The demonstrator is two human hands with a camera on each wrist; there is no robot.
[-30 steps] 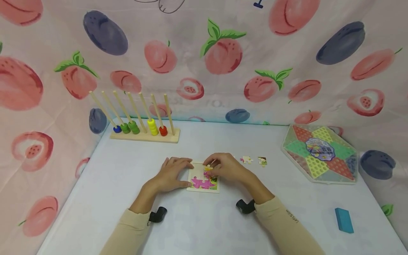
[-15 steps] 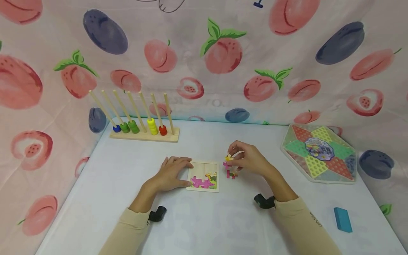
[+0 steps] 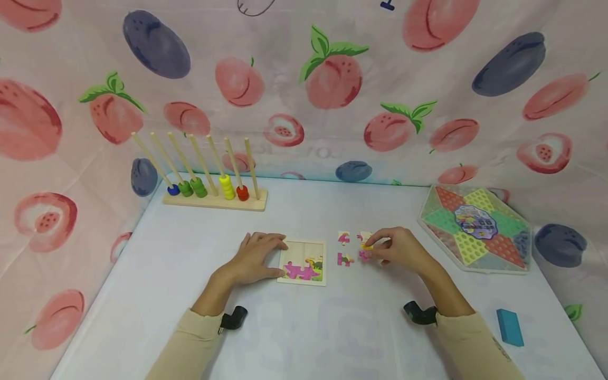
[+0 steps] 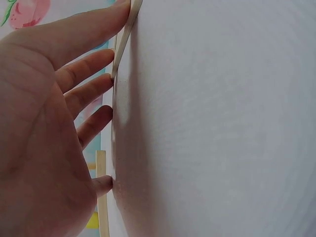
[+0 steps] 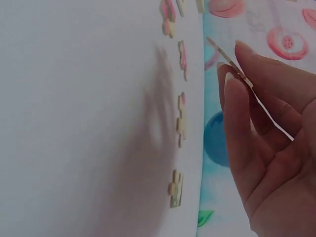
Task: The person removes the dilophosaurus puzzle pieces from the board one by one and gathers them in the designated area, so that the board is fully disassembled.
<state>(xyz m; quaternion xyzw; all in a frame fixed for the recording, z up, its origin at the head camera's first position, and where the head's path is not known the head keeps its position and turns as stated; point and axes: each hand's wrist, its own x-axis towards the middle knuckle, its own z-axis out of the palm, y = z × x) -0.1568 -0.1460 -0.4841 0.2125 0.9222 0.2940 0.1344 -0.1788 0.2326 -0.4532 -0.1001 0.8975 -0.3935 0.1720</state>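
Note:
My left hand (image 3: 258, 257) rests at the left side of a small wooden puzzle tray (image 3: 290, 283). Its thumb and fingers touch the tray's edge, spread rather than curled. Part of a pink picture fills the tray's lower half; bare wood shows above. To the right, my right hand (image 3: 399, 248) pinches a pink and yellow jigsaw piece (image 3: 366, 247). In the right wrist view that jigsaw piece (image 5: 229, 60) is seen edge-on between thumb and fingers, raised off the table. Loose pieces lie nearby, including a pink one (image 3: 344, 238) and a pink-and-green one (image 3: 345, 259).
A wooden counting rack (image 3: 216, 203) with coloured rings stands at the back left. At the right lies a hexagonal board-game box (image 3: 475, 224), with a blue block (image 3: 510, 327) nearer the front. A fruit-print cloth (image 3: 332, 132) hangs behind the white table.
My right hand has moved right from over the tray, carrying the pinched jigsaw piece past the loose pieces. My left hand has stayed at the tray's edge.

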